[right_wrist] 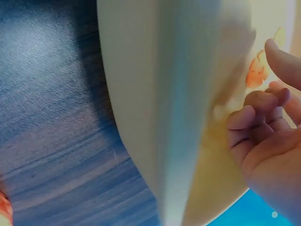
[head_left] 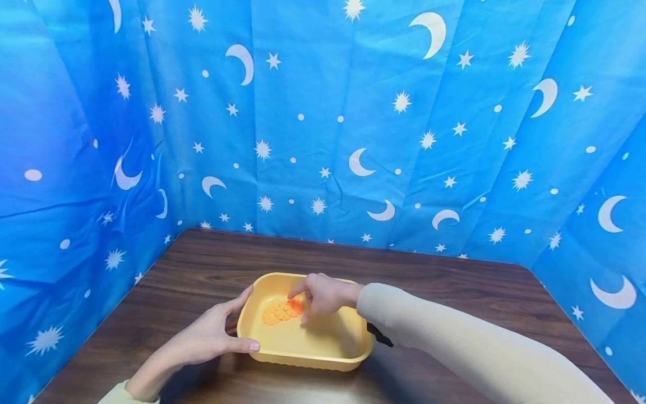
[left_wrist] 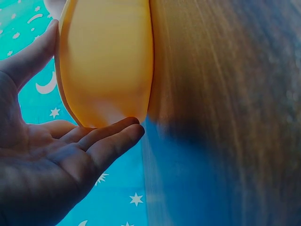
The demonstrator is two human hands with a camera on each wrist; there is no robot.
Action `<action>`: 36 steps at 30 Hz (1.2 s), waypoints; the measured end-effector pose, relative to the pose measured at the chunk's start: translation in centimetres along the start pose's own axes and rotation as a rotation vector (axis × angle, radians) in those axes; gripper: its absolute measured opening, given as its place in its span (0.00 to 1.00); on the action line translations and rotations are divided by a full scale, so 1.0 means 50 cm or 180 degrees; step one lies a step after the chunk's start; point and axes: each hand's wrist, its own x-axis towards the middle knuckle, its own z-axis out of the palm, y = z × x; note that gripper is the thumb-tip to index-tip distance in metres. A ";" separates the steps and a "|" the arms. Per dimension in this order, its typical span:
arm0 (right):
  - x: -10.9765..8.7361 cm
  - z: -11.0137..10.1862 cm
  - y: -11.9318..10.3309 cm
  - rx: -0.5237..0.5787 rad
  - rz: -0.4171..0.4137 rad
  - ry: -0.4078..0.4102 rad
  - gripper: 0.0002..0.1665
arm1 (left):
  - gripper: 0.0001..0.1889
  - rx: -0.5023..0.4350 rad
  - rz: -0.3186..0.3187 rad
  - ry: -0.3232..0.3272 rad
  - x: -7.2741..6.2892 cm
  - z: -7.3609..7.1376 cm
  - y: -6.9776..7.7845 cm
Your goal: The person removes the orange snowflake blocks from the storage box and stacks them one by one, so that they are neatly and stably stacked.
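Note:
A yellow rectangular tub (head_left: 323, 336) with rounded corners stands on the table. Inside it, toward the far left, lies an overlapping row of thin orange slices (head_left: 277, 314), redder at the right end. My left hand (head_left: 212, 334) is at the tub's left end, thumb at the near corner of the rim. In the left wrist view its fairly straight fingers (left_wrist: 115, 141) lie against the tub's end. My right hand (head_left: 325, 294) reaches over the tub, index finger down at the reddish end of the slices. Its other fingers (right_wrist: 254, 113) are bent, with nothing showing in them.
The dark wood-grain table (head_left: 429, 275) extends around the tub. A blue cloth (head_left: 323, 140) with white moons and stars hangs behind it and along both sides. A black strap (head_left: 379, 335) shows under the right sleeve (head_left: 454, 325). Something orange (right_wrist: 4, 209) pokes into the right wrist view.

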 end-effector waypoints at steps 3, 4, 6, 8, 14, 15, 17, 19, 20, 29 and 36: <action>0.002 0.001 -0.002 -0.0172 0.0062 -0.0054 0.33 | 0.60 -0.0008 -0.0029 -0.0005 0.001 0.000 0.001; 0.003 0.002 -0.002 -0.0214 0.0074 -0.0071 0.33 | 0.60 -0.0011 -0.0046 -0.0003 0.001 0.001 0.001; 0.004 0.003 -0.003 -0.0286 0.0086 -0.0095 0.31 | 0.60 -0.0028 -0.0074 -0.0002 0.001 0.001 0.001; 0.004 0.004 -0.004 -0.0318 0.0065 -0.0101 0.29 | 0.60 -0.0043 -0.0089 -0.0001 0.000 0.001 0.001; -0.001 0.011 0.002 -0.0185 0.0050 0.0021 0.25 | 0.60 -0.0059 -0.0055 0.0007 0.000 0.000 0.001; -0.002 0.013 0.004 -0.0131 0.0068 0.0057 0.25 | 0.60 -0.0056 -0.0046 0.0008 0.001 0.000 0.001; -0.004 0.018 0.008 -0.0024 0.0109 0.0116 0.26 | 0.60 -0.0045 -0.0041 0.0013 0.000 0.000 0.001; -0.005 0.023 0.013 0.0022 0.0122 0.0176 0.26 | 0.60 -0.0048 -0.0037 0.0020 0.000 -0.001 0.002; -0.006 0.025 0.014 0.0046 0.0129 0.0197 0.25 | 0.60 -0.0046 -0.0034 0.0022 0.000 -0.001 0.002; -0.012 0.026 0.017 0.0105 0.0085 0.0179 0.21 | 0.60 -0.0069 0.0022 -0.0011 -0.001 -0.002 0.001; -0.023 0.022 0.014 0.0249 -0.0014 0.0137 0.20 | 0.60 -0.0080 0.0018 -0.0012 0.000 -0.001 -0.001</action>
